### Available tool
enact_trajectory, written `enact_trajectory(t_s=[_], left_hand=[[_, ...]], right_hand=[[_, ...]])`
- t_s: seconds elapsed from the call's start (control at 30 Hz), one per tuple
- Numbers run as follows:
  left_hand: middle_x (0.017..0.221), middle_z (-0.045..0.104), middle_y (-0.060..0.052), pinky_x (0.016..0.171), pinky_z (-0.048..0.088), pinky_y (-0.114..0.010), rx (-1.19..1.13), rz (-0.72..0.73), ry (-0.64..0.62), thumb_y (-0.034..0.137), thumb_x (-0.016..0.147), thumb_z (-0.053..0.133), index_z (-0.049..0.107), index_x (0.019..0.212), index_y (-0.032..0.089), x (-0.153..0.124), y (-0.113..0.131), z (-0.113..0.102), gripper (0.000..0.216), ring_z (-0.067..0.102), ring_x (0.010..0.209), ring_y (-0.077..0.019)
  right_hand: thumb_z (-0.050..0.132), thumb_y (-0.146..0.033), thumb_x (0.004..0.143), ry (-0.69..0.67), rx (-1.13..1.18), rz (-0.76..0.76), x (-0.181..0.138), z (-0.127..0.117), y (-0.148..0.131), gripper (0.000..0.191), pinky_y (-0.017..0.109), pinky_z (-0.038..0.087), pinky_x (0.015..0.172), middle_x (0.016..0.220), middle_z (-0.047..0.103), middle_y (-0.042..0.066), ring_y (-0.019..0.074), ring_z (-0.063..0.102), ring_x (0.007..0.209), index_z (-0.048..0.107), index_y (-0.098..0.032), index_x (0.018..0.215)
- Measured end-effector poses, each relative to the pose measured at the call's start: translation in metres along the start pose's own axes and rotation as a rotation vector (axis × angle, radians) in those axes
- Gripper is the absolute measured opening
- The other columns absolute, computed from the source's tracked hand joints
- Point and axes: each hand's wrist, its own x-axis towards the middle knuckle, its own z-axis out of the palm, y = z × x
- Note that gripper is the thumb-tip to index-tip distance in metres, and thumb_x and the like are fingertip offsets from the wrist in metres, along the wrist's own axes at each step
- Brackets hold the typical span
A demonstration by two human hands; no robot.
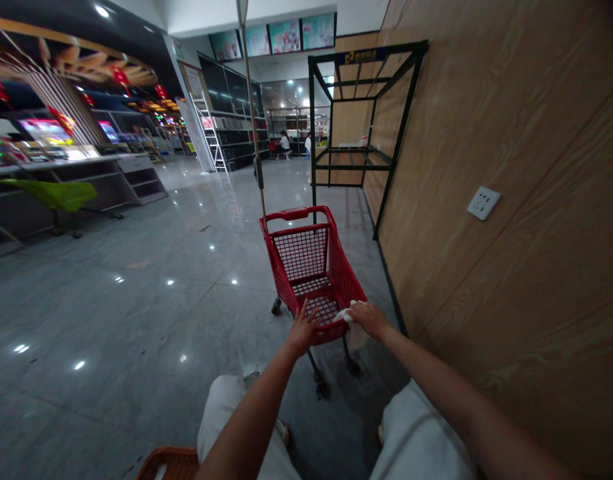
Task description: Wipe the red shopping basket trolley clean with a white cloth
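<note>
A red plastic shopping cart [302,250] stands on its wheels in front of me, its basket bare inside. My left hand [304,331] rests on the near rim with its fingers spread over the edge. At the near right corner, my right hand [367,319] is closed on a thin white cloth [357,333], which could also be a tissue. Part of the cloth lies over the rim and part hangs down outside. My right fingertips are partly hidden by it.
Close on the right runs a wood-panelled wall [486,120] with a socket [483,203]. Beyond the cart stands a dark metal frame [312,133]. A thin pole [253,107] rises at the cart's far left. An orange-brown basket [169,463] sits by my left leg; a green cart [61,195] stands farther left.
</note>
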Motion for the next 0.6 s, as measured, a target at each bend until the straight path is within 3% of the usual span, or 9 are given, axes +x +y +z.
enact_trajectory(t_s=[0.07, 0.13, 0.23, 0.33, 0.47, 0.6], left_hand=[[0.143, 0.043, -0.005, 0.112, 0.016, -0.058, -0.008, 0.018, 0.002, 0.048, 0.083, 0.055, 0.066, 0.106, 0.023, 0.000, 0.000, 0.001, 0.036, 0.002, 0.142, -0.0326], [0.145, 0.039, -0.006, 0.112, 0.018, -0.057, 0.002, 0.018, 0.036, 0.052, 0.083, 0.054, 0.067, 0.104, 0.023, 0.000, 0.000, 0.003, 0.038, 0.004, 0.142, -0.0330], [0.149, 0.033, -0.005, 0.113, 0.018, -0.053, 0.054, -0.019, 0.114, 0.047, 0.087, 0.049, 0.062, 0.116, 0.027, -0.005, -0.009, 0.003, 0.037, 0.009, 0.142, -0.0290], [0.152, 0.025, -0.002, 0.114, 0.015, -0.052, 0.128, -0.050, 0.133, 0.042, 0.090, 0.046, 0.051, 0.129, 0.032, -0.019, -0.034, -0.003, 0.041, 0.009, 0.142, -0.0259], [0.154, 0.017, -0.005, 0.114, 0.012, -0.050, 0.206, -0.181, 0.107, 0.041, 0.090, 0.044, 0.042, 0.137, 0.031, -0.046, -0.076, -0.020, 0.047, 0.007, 0.142, -0.0263], [0.154, 0.016, -0.010, 0.114, 0.007, -0.052, 0.278, -0.366, 0.177, 0.037, 0.091, 0.042, 0.042, 0.138, 0.022, -0.060, -0.085, -0.031, 0.050, 0.004, 0.142, -0.0280]], right_hand=[[0.050, -0.011, 0.086, -0.010, 0.011, 0.028, -0.006, -0.004, 0.015, 0.035, 0.034, 0.036, 0.099, 0.123, 0.058, 0.007, 0.0194, 0.051, 0.115, 0.061, -0.026, 0.115], [0.049, -0.012, 0.087, -0.009, 0.009, 0.059, -0.008, -0.005, 0.012, 0.034, 0.036, 0.035, 0.100, 0.123, 0.058, 0.007, 0.0202, 0.050, 0.116, 0.061, -0.026, 0.115], [0.047, -0.017, 0.090, 0.027, -0.015, 0.112, -0.003, -0.002, -0.017, 0.028, 0.038, 0.034, 0.100, 0.118, 0.060, 0.009, 0.0222, 0.050, 0.114, 0.062, -0.026, 0.114], [0.044, -0.021, 0.093, 0.054, -0.033, 0.083, 0.003, 0.004, -0.055, 0.030, 0.038, 0.037, 0.096, 0.113, 0.062, 0.009, 0.0216, 0.053, 0.110, 0.058, -0.028, 0.119], [0.043, -0.016, 0.093, 0.077, -0.071, -0.156, 0.008, 0.008, -0.083, 0.039, 0.036, 0.044, 0.090, 0.113, 0.064, 0.008, 0.0205, 0.055, 0.109, 0.049, -0.028, 0.130], [0.047, -0.011, 0.090, 0.124, -0.048, -0.428, 0.016, 0.003, -0.063, 0.044, 0.035, 0.045, 0.094, 0.126, 0.058, 0.008, 0.0188, 0.050, 0.120, 0.047, -0.026, 0.131]])
